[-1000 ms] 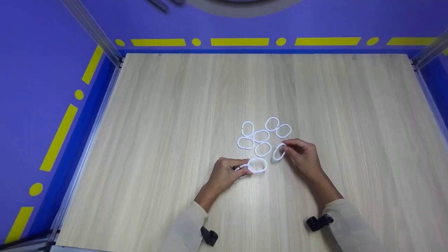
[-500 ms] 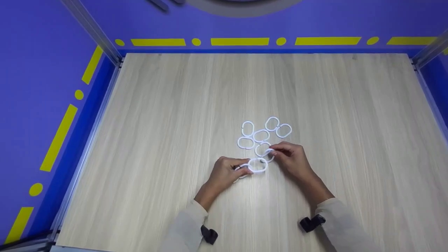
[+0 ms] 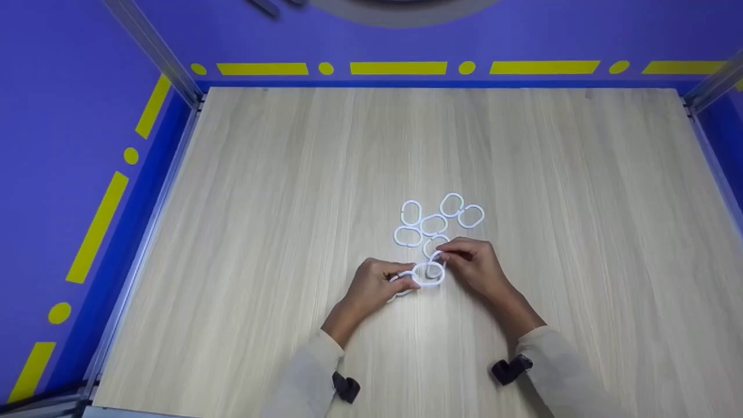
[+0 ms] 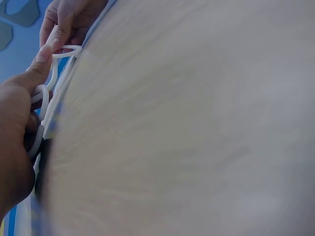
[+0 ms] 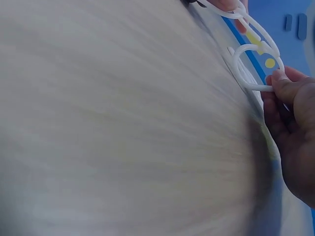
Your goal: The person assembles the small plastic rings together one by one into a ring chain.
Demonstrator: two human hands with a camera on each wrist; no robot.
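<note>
Head view: near the worktop's (image 3: pixel 290 191) middle, the left hand (image 3: pixel 371 285) pinches a short chain (image 3: pixel 419 276) of white rings while the right hand (image 3: pixel 473 268) pinches one ring (image 3: pixel 436 258) against its end, loose rings (image 3: pixel 432 224) lying just behind.

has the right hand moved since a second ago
Yes. The right hand carried its ring toward the left hand, ending at the chain below the loose rings, which stayed put.

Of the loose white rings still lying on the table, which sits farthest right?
The oval ring at the right end of the cluster, touching the ring up-left of it. All other loose rings lie left of it, and no hand touches it.
</note>
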